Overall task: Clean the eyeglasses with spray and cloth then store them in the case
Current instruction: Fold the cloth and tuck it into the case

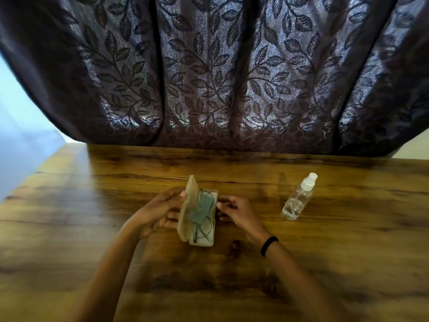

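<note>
Left hand grips the open case lid, right hand curled loosely against its 3 o'clock edge, holding nothing. Eyeglasses and cloth sit inside; snapping the lid could pinch both

A glossy brown wood-grain table sat below a dark purple leaf-patterned curtain, daylight glowing through it.
</note>
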`<act>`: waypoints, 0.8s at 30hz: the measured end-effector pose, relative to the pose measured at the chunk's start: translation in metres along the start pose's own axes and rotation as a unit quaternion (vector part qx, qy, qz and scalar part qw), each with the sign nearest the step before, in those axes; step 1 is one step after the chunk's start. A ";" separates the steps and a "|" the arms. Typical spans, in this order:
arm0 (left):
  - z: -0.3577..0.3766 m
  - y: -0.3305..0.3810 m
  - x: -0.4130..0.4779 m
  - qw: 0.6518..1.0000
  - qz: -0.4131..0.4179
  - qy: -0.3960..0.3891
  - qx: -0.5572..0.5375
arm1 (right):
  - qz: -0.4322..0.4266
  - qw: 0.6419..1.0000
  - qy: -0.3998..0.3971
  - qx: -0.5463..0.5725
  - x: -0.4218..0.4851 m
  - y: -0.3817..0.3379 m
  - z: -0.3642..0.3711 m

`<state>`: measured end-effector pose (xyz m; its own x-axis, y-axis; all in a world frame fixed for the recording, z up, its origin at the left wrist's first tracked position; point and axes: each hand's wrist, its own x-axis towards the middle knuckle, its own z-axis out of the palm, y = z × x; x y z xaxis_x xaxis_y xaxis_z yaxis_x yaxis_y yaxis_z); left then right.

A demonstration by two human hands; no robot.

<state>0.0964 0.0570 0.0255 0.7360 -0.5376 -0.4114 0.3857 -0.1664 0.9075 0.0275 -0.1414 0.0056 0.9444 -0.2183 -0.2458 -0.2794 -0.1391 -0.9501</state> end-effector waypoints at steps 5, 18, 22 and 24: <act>0.022 0.012 -0.001 0.991 0.012 0.044 0.128 | -0.011 1.000 0.001 0.016 -0.001 0.003 0.000; 0.056 0.006 0.015 0.827 0.045 0.194 0.526 | -0.030 0.995 -0.002 0.091 -0.006 0.006 0.005; 0.063 0.006 0.020 0.788 0.045 0.193 0.583 | -0.022 0.992 -0.010 0.124 -0.007 0.006 0.005; 0.066 0.007 0.023 0.783 0.037 0.190 0.591 | -0.023 0.991 -0.017 0.132 -0.008 0.006 0.005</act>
<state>0.0794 -0.0105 0.0282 0.9310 -0.3342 -0.1468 -0.2842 -0.9160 0.2830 0.0188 -0.1361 0.0006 0.9615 -0.1839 -0.2040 -0.1859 0.1110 -0.9763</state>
